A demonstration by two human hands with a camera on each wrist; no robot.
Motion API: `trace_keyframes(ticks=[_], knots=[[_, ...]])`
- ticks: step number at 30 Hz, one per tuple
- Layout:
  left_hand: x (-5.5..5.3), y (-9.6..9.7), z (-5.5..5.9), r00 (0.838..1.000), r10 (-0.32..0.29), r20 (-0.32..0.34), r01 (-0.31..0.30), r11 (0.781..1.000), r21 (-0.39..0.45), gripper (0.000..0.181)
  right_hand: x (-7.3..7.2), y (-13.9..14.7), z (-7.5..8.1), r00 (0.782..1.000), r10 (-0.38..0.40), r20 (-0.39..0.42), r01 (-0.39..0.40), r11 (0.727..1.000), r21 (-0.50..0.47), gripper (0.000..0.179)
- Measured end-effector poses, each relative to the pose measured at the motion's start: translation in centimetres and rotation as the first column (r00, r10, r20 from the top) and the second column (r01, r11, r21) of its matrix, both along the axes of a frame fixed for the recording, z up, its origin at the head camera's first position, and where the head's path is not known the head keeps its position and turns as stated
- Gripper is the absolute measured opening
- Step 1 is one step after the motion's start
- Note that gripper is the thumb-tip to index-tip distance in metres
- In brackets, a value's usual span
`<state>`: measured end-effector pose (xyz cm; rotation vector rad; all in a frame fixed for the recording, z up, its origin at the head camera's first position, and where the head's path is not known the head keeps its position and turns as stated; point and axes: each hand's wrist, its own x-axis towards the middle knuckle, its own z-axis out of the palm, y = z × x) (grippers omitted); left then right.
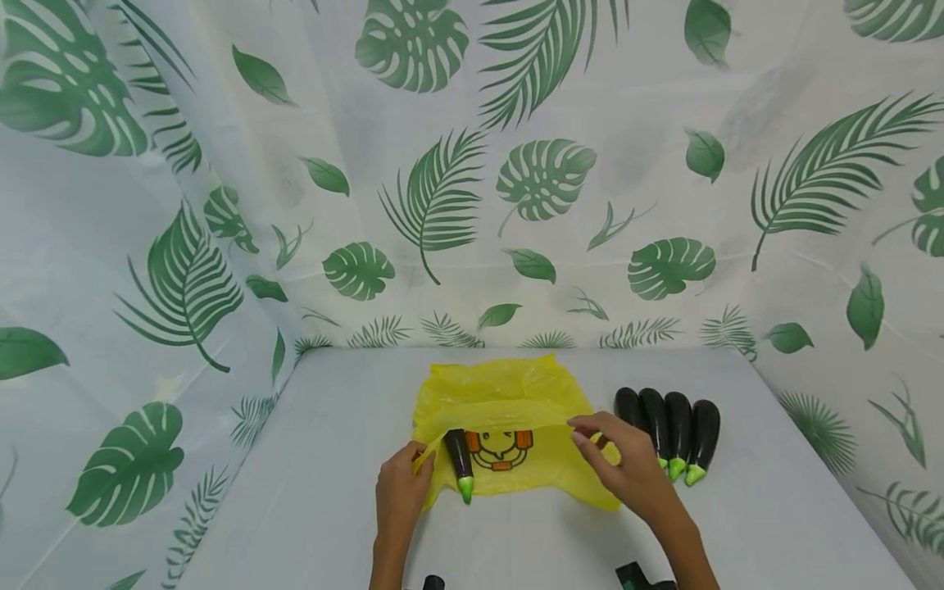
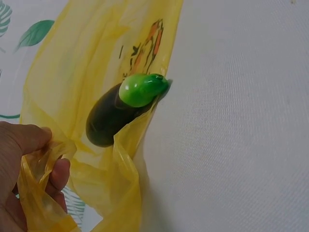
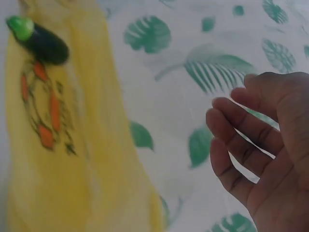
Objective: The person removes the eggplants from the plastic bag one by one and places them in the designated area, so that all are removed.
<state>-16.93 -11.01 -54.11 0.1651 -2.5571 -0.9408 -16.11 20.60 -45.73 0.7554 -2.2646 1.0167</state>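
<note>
A yellow plastic bag (image 1: 546, 467) with a printed cartoon face lies flat on the table. One dark eggplant (image 1: 459, 459) with a green cap (image 2: 142, 90) lies at its left side, its upper end reaching under the fold of the bag in the head view. My left hand (image 1: 401, 489) pinches the bag's left edge between thumb and fingers, beside that eggplant. Over the bag's right side, my right hand (image 1: 623, 463) has its fingers loosely bent and apart. The right wrist view shows nothing between the right hand's fingers (image 3: 246, 150).
Several more eggplants (image 1: 678, 426) lie side by side on the table to the right of the bag, close beyond my right hand. Leaf-printed sheeting (image 1: 516, 205) stands at the back and both sides of the white table (image 1: 317, 459).
</note>
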Motion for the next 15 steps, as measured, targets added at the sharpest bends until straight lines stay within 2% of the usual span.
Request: trace_keyframes(ticks=[3,5,7,10,13,15], knots=[[-0.1,0.1,0.0,1.000,-0.004,-0.010,0.004,1.000,-0.001,0.012,0.3,-2.2,-1.6,0.990,0.080,0.115,-0.079,0.997,-0.008,0.023],[-0.1,0.1,0.0,1.000,-0.006,-0.011,0.006,1.000,0.001,0.012,0.7,-3.5,-2.6,0.965,0.113,0.237,-0.109,0.994,-0.031,0.019],[-0.1,0.1,0.0,1.000,-0.004,-0.011,0.004,1.000,0.004,0.012,1.0,-4.8,-3.6,0.916,0.135,0.378,-0.118,0.991,-0.066,0.019],[-0.1,0.2,0.0,1.000,-0.002,-0.022,0.002,1.000,0.007,0.011,1.3,-6.5,-4.8,0.809,0.139,0.571,-0.091,0.990,-0.111,0.031],[-0.1,0.2,0.0,0.999,-0.002,-0.041,0.002,1.000,0.004,0.010,1.2,-7.8,-5.9,0.730,0.128,0.671,-0.048,0.989,-0.136,0.043],[-0.1,0.2,-0.1,0.999,-0.004,-0.045,0.004,1.000,0.003,0.010,1.2,-8.5,-6.6,0.692,0.113,0.713,-0.006,0.989,-0.151,0.048]])
